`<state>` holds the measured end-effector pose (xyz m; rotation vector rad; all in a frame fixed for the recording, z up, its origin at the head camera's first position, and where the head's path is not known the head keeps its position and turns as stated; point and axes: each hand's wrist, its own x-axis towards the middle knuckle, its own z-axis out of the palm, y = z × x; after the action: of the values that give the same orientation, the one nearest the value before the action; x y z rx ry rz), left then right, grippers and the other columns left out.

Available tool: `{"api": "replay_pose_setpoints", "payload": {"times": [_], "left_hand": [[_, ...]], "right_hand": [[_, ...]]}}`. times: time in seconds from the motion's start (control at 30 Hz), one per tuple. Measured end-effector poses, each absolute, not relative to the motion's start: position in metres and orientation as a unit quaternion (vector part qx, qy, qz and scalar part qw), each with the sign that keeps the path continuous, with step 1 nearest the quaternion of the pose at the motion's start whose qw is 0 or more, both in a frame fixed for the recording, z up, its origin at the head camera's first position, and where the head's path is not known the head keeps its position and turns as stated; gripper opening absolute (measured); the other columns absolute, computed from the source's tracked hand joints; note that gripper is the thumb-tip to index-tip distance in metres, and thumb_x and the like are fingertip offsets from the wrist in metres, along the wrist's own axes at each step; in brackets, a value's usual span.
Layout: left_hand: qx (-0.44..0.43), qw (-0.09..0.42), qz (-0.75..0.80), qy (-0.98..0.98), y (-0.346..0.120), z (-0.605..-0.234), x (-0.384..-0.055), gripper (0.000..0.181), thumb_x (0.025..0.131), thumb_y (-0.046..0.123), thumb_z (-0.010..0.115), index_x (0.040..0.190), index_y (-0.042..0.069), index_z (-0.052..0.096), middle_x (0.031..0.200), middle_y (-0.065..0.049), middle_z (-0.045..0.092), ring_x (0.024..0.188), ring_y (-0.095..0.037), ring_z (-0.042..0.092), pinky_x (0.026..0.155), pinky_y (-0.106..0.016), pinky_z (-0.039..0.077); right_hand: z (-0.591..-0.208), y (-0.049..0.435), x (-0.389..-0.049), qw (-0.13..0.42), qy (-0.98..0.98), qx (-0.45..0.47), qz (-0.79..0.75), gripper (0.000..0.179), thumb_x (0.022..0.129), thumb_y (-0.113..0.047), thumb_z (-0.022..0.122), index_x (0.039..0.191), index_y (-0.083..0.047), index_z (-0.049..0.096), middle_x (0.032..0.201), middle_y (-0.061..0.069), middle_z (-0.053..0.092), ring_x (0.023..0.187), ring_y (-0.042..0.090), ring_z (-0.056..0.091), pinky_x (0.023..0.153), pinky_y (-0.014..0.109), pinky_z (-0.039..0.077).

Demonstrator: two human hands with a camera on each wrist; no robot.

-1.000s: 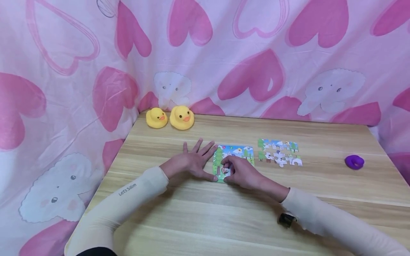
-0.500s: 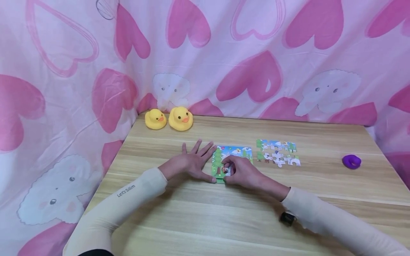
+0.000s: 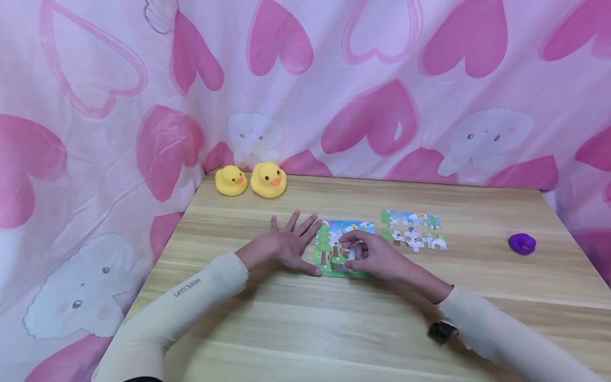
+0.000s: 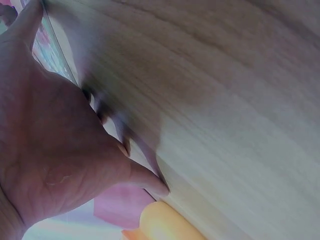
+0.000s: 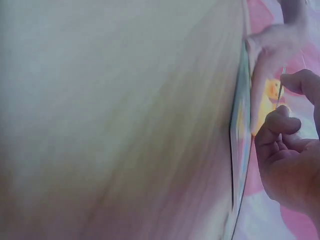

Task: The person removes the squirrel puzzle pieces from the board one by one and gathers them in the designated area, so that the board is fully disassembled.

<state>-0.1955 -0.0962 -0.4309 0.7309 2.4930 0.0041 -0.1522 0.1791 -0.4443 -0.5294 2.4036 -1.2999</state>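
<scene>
A puzzle in a flat tray [image 3: 324, 235], printed with green trees and blue sky, lies on the table between the two hands. The left hand [image 3: 285, 248] rests on the table with fingers spread, its thumb and index fingertips right at the puzzle's left edge. Over the puzzle's lower right part, the right hand [image 3: 379, 256] pinches a thin puzzle piece [image 5: 280, 93] between thumb and fingers. The right wrist view shows that piece edge-on, above the tray. A greyish patch shows in the puzzle below the right fingers. The right hand covers some of the picture.
Several puzzle pieces [image 3: 414, 239] lie in two rows right of the tray. Farther right sits a purple rubber duck [image 3: 522, 243]. Two yellow rubber ducks [image 3: 269, 180] stand at the back left of the wooden table [image 3: 296, 329], before a pink heart-patterned curtain [image 3: 372, 116].
The right hand has risen from the puzzle's lower edge and shifted right, pinching a piece. More of the lower picture shows now. The left hand has stayed in place.
</scene>
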Motion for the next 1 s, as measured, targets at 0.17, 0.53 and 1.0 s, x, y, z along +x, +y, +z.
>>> {"api": "replay_pose_setpoints", "payload": {"times": [0.17, 0.53, 1.0], "left_hand": [[0.271, 0.268, 0.003, 0.925, -0.095, -0.431, -0.195, 0.128, 0.079, 0.096, 0.053, 0.169, 0.036, -0.015, 0.177, 0.01, -0.024, 0.164, -0.038, -0.022, 0.117, -0.087, -0.008], [0.265, 0.276, 0.007, 0.924, -0.096, -0.431, -0.197, 0.13, 0.078, 0.095, 0.055, 0.168, 0.036, -0.017, 0.177, 0.01, -0.025, 0.164, -0.039, -0.024, 0.115, -0.088, -0.01], [0.261, 0.282, 0.013, 0.923, -0.093, -0.428, -0.193, 0.129, 0.08, 0.093, 0.058, 0.169, 0.035, -0.015, 0.178, 0.009, -0.024, 0.164, -0.039, -0.024, 0.116, -0.088, -0.009]], "right_hand": [[-0.438, 0.203, -0.151, 0.163, 0.862, -0.158, -0.453, 0.053, 0.088, -0.018, 0.085, 0.137, -0.015, 0.064, 0.118, 0.008, 0.068, 0.074, 0.017, 0.055, 0.058, 0.025, 0.047], [-0.436, 0.253, -0.148, 0.091, 0.91, -0.161, -0.37, 0.056, 0.084, -0.014, 0.088, 0.135, -0.012, 0.066, 0.108, 0.005, 0.068, 0.073, 0.016, 0.052, 0.059, 0.024, 0.045], [-0.45, 0.282, -0.142, 0.084, 0.924, -0.181, -0.326, 0.05, 0.081, -0.01, 0.088, 0.127, -0.014, 0.069, 0.106, -0.001, 0.069, 0.085, 0.017, 0.053, 0.069, 0.023, 0.046]]}}
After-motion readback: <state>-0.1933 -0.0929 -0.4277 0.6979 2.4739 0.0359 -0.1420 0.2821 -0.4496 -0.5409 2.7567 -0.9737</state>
